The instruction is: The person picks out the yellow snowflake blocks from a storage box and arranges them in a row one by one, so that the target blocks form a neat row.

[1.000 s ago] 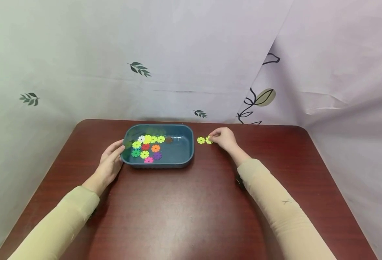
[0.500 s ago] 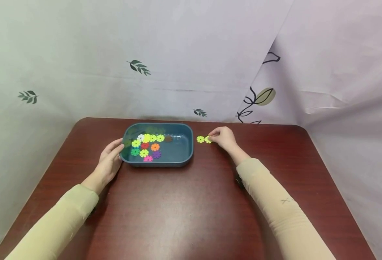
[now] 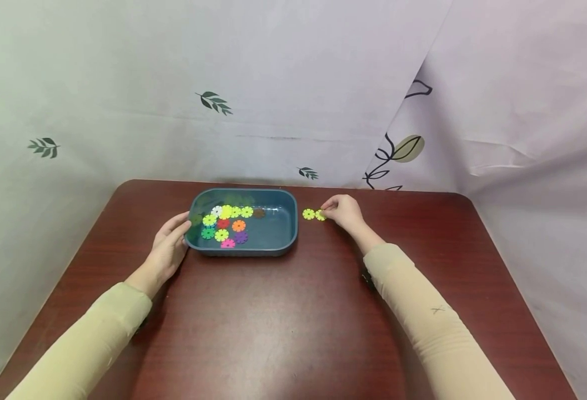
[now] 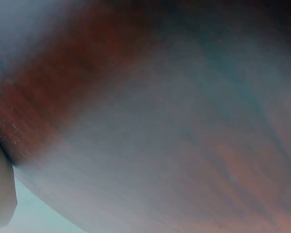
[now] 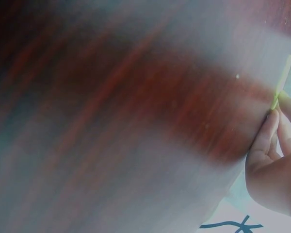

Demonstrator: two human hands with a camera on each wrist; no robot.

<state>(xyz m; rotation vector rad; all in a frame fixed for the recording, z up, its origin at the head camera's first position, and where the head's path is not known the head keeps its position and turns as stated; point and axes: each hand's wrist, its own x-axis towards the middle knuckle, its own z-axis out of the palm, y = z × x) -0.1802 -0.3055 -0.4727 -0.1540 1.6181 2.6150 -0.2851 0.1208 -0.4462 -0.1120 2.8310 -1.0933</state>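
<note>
In the head view, my left hand (image 3: 167, 247) holds the left end of a dark blue plastic tray (image 3: 273, 244), its thumb at the rim. Several flower-shaped plastic discs in mixed colours lie in the tray, among them an orange disc (image 3: 239, 225), a purple disc (image 3: 241, 237) and a white disc (image 3: 216, 211). Right of the tray, my right hand (image 3: 345, 214) pinches a yellow-green snowflake disc (image 3: 320, 215) between thumb and fingers. Beside it, right at its edge, is a second yellow-green disc (image 3: 308, 214). The right wrist view shows the pinched disc (image 5: 283, 77) edge-on.
The tray stands near the back edge of a reddish-brown wooden table (image 3: 273, 322). Pale cloth (image 3: 273, 83) with leaf prints hangs behind the table and along its sides. The left wrist view is mostly blurred tabletop.
</note>
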